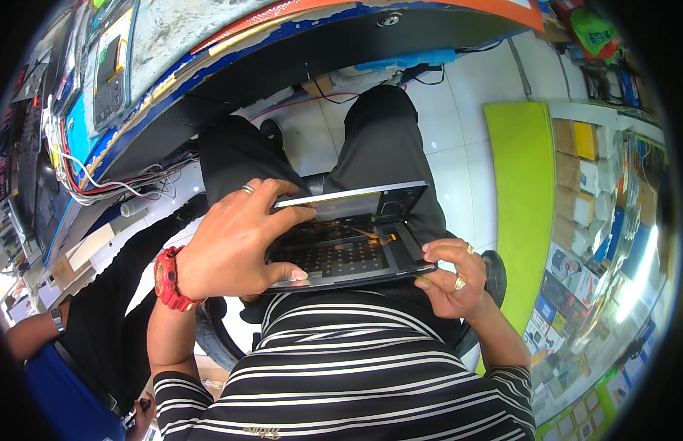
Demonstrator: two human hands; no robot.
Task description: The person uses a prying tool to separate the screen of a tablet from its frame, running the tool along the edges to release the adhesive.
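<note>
Over my lap lies a tablet-like device, spread apart like a half-open book. Its lower housing [334,259] shows a dark inside with rows of round dots, and a thin orange ribbon cable [382,237] with a yellow end. The upper panel [349,208] is tilted up along the far side. My left hand [235,239] spans the left end, fingers at the raised panel and thumb on the housing's near edge. At the right corner my right hand [457,279] pinches the housing's rim; a small green sliver shows by its fingertips, its kind unclear.
A worn blue-edged desk [275,55] curves across the far side, with a disassembled phone-like device [113,77] on it. Loose cables [77,165] hang at its left. A green-edged display case [518,220] stands right. Another person's arm [36,334] is at left.
</note>
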